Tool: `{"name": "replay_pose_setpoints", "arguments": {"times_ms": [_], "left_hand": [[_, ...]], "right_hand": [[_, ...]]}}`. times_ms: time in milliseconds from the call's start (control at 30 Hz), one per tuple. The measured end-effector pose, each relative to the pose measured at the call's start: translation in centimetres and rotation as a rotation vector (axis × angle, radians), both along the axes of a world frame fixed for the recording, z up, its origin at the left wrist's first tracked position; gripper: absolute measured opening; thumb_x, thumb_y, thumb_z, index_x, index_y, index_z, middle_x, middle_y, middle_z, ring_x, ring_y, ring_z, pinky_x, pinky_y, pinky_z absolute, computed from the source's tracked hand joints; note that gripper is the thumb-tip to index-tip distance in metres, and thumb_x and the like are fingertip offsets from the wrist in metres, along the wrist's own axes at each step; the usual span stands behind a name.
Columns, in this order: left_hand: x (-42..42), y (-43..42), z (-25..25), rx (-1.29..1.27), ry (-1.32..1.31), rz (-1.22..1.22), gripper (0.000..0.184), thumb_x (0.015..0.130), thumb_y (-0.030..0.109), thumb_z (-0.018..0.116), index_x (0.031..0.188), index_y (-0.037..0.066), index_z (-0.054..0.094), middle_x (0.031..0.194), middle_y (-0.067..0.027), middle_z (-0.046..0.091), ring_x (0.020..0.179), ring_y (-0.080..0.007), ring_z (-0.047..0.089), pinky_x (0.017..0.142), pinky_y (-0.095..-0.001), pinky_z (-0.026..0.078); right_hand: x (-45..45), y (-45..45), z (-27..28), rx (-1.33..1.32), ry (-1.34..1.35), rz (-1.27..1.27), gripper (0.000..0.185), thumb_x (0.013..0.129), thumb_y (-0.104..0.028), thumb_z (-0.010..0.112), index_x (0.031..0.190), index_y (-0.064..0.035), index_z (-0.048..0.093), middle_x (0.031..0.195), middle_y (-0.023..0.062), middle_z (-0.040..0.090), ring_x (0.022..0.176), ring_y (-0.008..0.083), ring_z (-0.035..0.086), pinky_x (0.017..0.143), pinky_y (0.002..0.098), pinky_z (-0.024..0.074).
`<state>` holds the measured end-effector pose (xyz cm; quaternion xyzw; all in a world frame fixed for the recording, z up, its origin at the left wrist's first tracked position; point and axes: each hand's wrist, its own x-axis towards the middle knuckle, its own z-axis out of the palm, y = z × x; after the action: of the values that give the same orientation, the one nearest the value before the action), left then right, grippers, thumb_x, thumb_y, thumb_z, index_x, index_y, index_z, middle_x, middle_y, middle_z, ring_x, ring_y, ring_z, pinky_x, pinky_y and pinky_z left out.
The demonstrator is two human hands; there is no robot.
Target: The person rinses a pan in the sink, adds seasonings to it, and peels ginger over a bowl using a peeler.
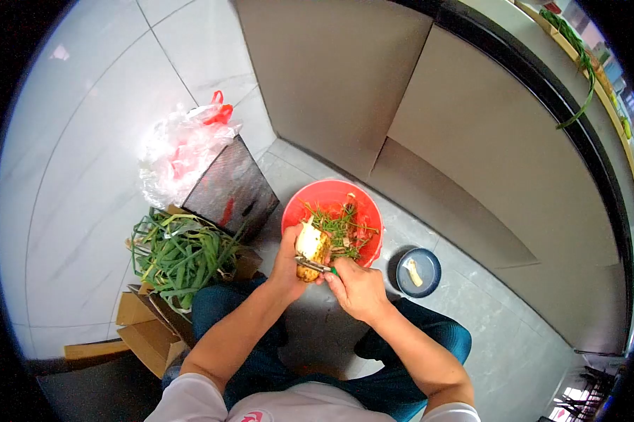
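My left hand [286, 264] is wrapped round a thick root vegetable [312, 243]. Its upper part is pale and bare, while yellow-brown skin shows lower down; I cannot make out its exact kind. In my right hand [359, 290] is a peeler [315, 265] with a metal head and a bit of green handle showing. The peeler's head lies across the lower part of the vegetable. Both hands are over the near edge of a red basin [307, 195], which holds green stalks and scraps [340, 226].
A dark blue bowl [435, 287] with a pale piece [414, 273] stands at the right. To the left are a mesh bin [232, 184] with a plastic bag [180, 151], and green leafy stalks [183, 257] over a cardboard box [144, 327]. Cabinets [472, 133] rise ahead.
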<state>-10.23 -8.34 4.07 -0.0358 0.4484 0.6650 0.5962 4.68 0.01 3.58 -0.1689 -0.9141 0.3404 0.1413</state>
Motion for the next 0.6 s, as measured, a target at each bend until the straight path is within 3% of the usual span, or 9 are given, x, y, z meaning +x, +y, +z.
{"name": "replay_pose_setpoints", "arguments": {"times_ms": [167, 267, 367, 600], "left_hand": [[0.5, 0.1, 0.0, 0.053, 0.023, -0.063, 0.051, 0.094, 0.052, 0.032, 0.104, 0.011, 0.061, 0.068, -0.0058, 0.061, 0.043, -0.0171, 0.052, 0.033, -0.0279, 0.039], [0.3, 0.1, -0.3, 0.098, -0.078, -0.105, 0.049, 0.094, 0.051, 0.032, 0.099, 0.009, 0.056, 0.068, -0.0086, 0.058, 0.048, -0.0204, 0.054, 0.036, -0.0303, 0.039], [0.5, 0.4, 0.3, 0.091, -0.103, -0.104, 0.048, 0.096, 0.050, 0.030, 0.096, 0.009, 0.055, 0.072, -0.0092, 0.058, 0.050, -0.0210, 0.054, 0.036, -0.0304, 0.037], [0.3, 0.1, -0.1, 0.042, -0.115, -0.059, 0.048, 0.097, 0.051, 0.031, 0.097, 0.011, 0.055, 0.072, -0.0080, 0.059, 0.050, -0.0197, 0.054, 0.037, -0.0295, 0.037]], "right_hand": [[0.2, 0.9, -1.3, 0.047, 0.039, -0.001, 0.023, 0.091, -0.030, 0.057, 0.094, -0.0068, 0.053, 0.086, 0.0129, 0.062, 0.072, 0.0345, 0.064, 0.057, 0.0451, 0.0512], [-0.2, 1.9, -1.7, 0.104, -0.055, -0.180, 0.025, 0.094, -0.031, 0.054, 0.095, -0.0065, 0.054, 0.082, 0.0159, 0.064, 0.074, 0.0362, 0.065, 0.057, 0.0466, 0.0510], [-0.4, 3.0, -1.8, -0.073, -0.269, -0.398, 0.033, 0.099, -0.036, 0.045, 0.096, -0.0058, 0.056, 0.077, 0.0228, 0.065, 0.078, 0.0402, 0.065, 0.062, 0.0521, 0.0493], [0.0, 1.6, -0.6, -0.350, -0.087, -0.293, 0.032, 0.099, -0.036, 0.045, 0.094, -0.0062, 0.055, 0.077, 0.0216, 0.064, 0.076, 0.0428, 0.063, 0.065, 0.0517, 0.0484]]}}
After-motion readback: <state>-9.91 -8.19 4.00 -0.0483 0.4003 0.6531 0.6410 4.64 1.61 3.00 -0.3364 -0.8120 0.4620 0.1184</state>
